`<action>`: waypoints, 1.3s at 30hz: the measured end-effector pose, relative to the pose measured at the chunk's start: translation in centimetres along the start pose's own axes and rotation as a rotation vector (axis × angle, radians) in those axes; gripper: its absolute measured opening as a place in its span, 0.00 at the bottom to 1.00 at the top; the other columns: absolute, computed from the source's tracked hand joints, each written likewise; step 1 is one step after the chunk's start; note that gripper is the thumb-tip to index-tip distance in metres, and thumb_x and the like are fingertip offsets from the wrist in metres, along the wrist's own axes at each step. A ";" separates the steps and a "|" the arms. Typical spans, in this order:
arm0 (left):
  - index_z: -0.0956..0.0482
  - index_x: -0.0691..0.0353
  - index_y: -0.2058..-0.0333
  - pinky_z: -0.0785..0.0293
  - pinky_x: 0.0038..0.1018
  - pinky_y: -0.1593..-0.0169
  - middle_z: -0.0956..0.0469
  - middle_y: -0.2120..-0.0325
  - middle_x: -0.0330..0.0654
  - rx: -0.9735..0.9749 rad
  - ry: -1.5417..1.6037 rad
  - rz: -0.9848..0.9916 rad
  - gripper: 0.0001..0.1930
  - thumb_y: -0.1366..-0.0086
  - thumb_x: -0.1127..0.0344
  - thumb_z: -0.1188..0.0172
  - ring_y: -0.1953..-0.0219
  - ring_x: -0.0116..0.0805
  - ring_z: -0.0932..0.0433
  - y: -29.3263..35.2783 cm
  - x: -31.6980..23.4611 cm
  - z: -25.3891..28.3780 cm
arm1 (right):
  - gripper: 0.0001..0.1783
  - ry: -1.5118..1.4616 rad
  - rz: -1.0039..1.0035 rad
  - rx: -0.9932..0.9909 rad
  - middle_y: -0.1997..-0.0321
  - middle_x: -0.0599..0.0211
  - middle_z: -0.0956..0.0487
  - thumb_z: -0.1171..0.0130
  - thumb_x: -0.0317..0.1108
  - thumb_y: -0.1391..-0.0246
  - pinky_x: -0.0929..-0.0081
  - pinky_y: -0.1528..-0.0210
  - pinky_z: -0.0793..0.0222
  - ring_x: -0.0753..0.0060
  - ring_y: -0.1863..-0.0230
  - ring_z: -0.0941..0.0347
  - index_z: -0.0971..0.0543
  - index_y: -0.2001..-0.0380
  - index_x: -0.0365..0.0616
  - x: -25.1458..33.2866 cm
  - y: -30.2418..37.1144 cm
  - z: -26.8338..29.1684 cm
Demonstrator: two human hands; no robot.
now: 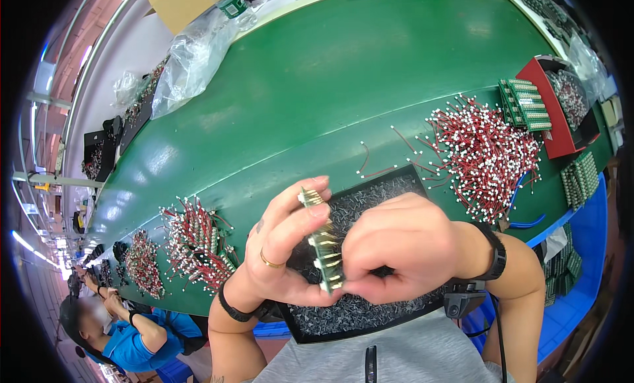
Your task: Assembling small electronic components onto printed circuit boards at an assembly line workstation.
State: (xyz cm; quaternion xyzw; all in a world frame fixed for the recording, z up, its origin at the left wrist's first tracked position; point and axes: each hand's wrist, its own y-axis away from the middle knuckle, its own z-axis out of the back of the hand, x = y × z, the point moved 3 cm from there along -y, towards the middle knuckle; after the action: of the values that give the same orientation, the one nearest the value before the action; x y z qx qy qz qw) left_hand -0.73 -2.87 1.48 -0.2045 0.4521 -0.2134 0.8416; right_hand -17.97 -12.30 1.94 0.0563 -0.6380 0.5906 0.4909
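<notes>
My left hand (284,247) holds a narrow green circuit board strip (325,244) upright by its edges, thumb below and fingers on top. My right hand (396,247) is curled against the strip's right side, fingertips pinched at its lower part. Both hands hover over a black tray (370,310) filled with small dark grey parts. The strip carries a row of small components along its length.
A pile of red wires with white ends (485,152) lies to the right on the green belt (317,85). Another red wire pile (195,244) lies left. Green board stacks (525,104), a red bin (561,105), clear plastic bags (191,56), and a person in blue (125,337) at lower left.
</notes>
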 end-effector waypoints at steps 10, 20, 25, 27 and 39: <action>0.35 0.64 0.37 0.19 0.43 0.47 0.31 0.41 0.69 -0.040 0.057 -0.011 0.51 0.59 0.57 0.16 0.46 0.56 0.21 0.2 0.1 0.2 | 0.11 0.072 -0.060 0.063 0.68 0.66 0.18 0.27 0.28 0.55 0.72 0.73 0.26 0.64 0.72 0.20 0.19 0.68 0.45 -0.3 0.0 0.1; 0.36 0.66 0.37 0.19 0.45 0.45 0.32 0.41 0.70 -0.029 0.063 -0.003 0.51 0.57 0.56 0.17 0.43 0.57 0.23 0.4 0.6 0.2 | 0.12 0.034 -0.082 0.060 0.71 0.67 0.24 0.29 0.30 0.53 0.68 0.74 0.29 0.61 0.73 0.25 0.23 0.68 0.46 -0.1 0.0 -0.2; 0.36 0.67 0.37 0.20 0.46 0.44 0.32 0.41 0.69 -0.057 0.060 0.013 0.52 0.58 0.56 0.16 0.41 0.59 0.25 0.7 0.4 0.0 | 0.12 0.029 -0.067 0.081 0.71 0.67 0.24 0.29 0.30 0.53 0.69 0.74 0.29 0.62 0.73 0.25 0.24 0.68 0.46 -0.2 0.1 -0.2; 0.36 0.67 0.37 0.20 0.47 0.44 0.32 0.41 0.68 -0.060 0.087 0.020 0.52 0.58 0.56 0.16 0.41 0.59 0.25 0.8 0.6 0.2 | 0.12 -0.083 -0.100 -0.010 0.72 0.66 0.25 0.29 0.30 0.52 0.69 0.74 0.29 0.62 0.74 0.26 0.24 0.68 0.45 0.0 0.0 0.2; 0.35 0.67 0.37 0.20 0.46 0.44 0.32 0.41 0.69 -0.035 0.038 0.008 0.52 0.59 0.56 0.15 0.41 0.58 0.25 0.3 0.3 0.1 | 0.10 -0.003 -0.114 0.039 0.73 0.65 0.25 0.33 0.26 0.55 0.67 0.76 0.30 0.60 0.75 0.26 0.24 0.69 0.45 0.0 -0.1 -0.1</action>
State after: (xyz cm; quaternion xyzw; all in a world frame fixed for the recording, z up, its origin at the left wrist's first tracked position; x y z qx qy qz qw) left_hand -0.47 -2.75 1.15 -0.2132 0.4725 -0.2057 0.8301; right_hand -17.88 -12.23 1.96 0.1031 -0.6227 0.5739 0.5217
